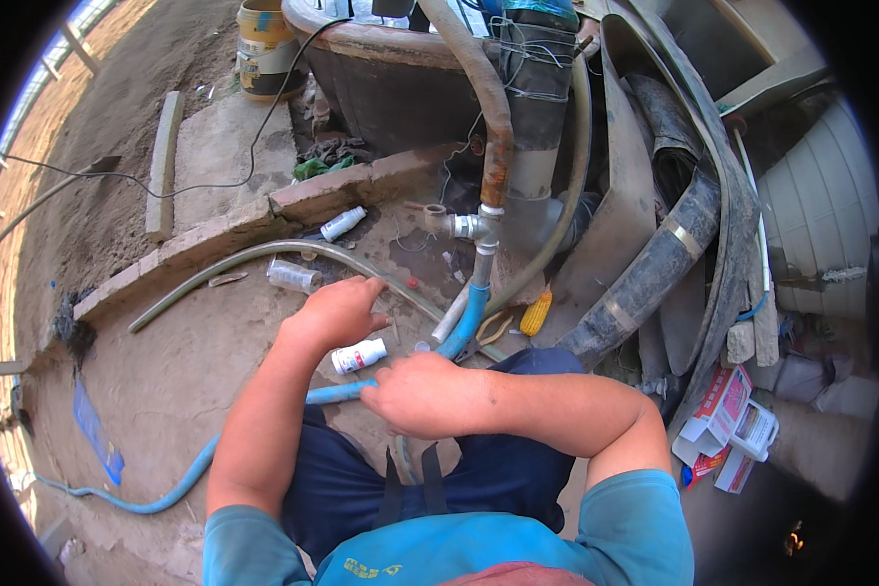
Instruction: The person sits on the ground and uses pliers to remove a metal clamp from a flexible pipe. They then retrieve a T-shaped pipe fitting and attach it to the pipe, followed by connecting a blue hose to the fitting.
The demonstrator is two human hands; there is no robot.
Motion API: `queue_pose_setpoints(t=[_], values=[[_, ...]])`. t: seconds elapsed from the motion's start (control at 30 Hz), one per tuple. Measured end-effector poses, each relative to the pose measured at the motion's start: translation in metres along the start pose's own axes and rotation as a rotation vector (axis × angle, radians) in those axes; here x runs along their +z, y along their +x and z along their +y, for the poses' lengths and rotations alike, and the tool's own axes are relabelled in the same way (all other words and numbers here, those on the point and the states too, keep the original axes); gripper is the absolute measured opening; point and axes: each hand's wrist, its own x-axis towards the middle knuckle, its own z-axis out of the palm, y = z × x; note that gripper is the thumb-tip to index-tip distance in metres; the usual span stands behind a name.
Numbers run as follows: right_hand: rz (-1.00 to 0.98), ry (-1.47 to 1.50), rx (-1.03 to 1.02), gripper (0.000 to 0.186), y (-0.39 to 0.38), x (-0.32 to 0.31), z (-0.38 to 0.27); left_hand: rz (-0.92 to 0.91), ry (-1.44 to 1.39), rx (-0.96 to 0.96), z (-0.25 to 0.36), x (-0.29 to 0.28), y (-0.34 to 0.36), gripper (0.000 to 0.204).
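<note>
Blue hose (pixel 337 393) is gripped lengthwise by the closed right hand (pixel 422 393), while the left hand (pixel 337 311) is held half-open, empty, just above

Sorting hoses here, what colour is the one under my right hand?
Blue hose, head view.

The right hand (pixel 422 394) is covering part of the blue hose (pixel 337 393), so its grip is not showing. The fingertips of the left hand (pixel 340 311) are curling out of sight. The yellow bucket (pixel 264 44) is getting cut by the top edge.
</note>
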Motion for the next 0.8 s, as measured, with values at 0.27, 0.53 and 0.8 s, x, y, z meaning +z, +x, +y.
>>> queue_pose_setpoints(t=[0.27, 0.53, 0.8], values=[[-0.013, 0.003, -0.022, 0.027, 0.0022, -0.0049, -0.0001, -0.025, -0.001, -0.019, -0.0003, -0.0009, -0.001, 0.054], [0.038, -0.049, -0.053, 0.019, 0.0017, -0.0032, 0.0006, -0.001, 0.01, 0.0, -0.0022, 0.001, -0.0009, 0.055], [0.018, -0.052, -0.04, 0.021, 0.0012, -0.0059, -0.0007, 0.01, 0.009, 0.011, -0.0037, 0.0027, -0.0003, 0.055]])
